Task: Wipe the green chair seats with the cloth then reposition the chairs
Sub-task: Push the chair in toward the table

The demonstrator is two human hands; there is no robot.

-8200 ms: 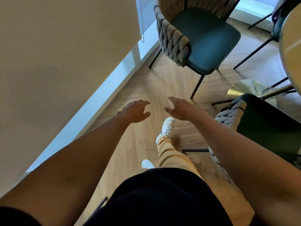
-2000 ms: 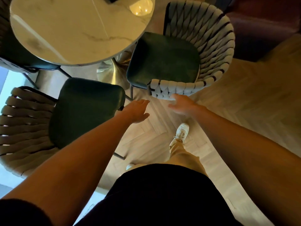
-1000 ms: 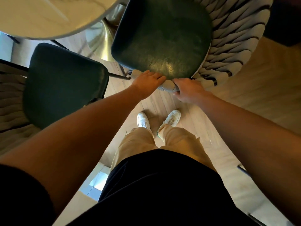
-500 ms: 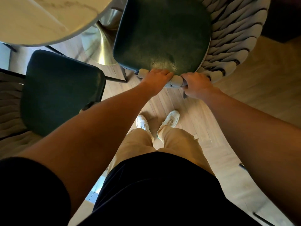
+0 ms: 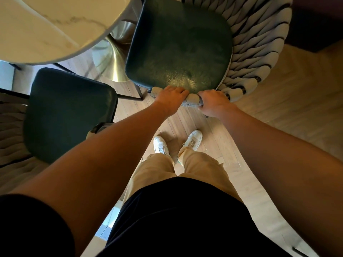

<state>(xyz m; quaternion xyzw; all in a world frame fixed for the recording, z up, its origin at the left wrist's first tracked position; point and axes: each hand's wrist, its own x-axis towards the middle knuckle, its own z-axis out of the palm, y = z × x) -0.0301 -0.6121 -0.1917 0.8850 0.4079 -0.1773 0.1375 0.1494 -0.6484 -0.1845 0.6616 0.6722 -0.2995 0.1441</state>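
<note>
**Both hands on the woven rail: the chair is being repositioned**

Now shown from above, largest first. Wood floor [image 5: 289,101] fills the right and lower field. Marble table [image 5: 46,25], upper left, stands on a brass pedestal [image 5: 109,58]. Two green chairs sit beside it. The near chair seat [image 5: 178,45], upper centre, is ringed on its right by a grey woven backrest [image 5: 259,43], whose end runs along the seat's near edge. A second chair seat [image 5: 68,112] lies at the left, well apart from the hands.

Left hand [image 5: 169,98] and right hand [image 5: 213,102] lie side by side, each with fingers curled over that woven rail, gripping it; a short stretch of weave shows between them.

Change: two seconds ago both hands hung spread in the air short of this chair; one second ago they closed on the rail. Since then the seat's front edge sits nearer the table rim.

No cloth is visible. Judged from this, wiping is over here and the step in hand is sliding this chair into place.
</note>
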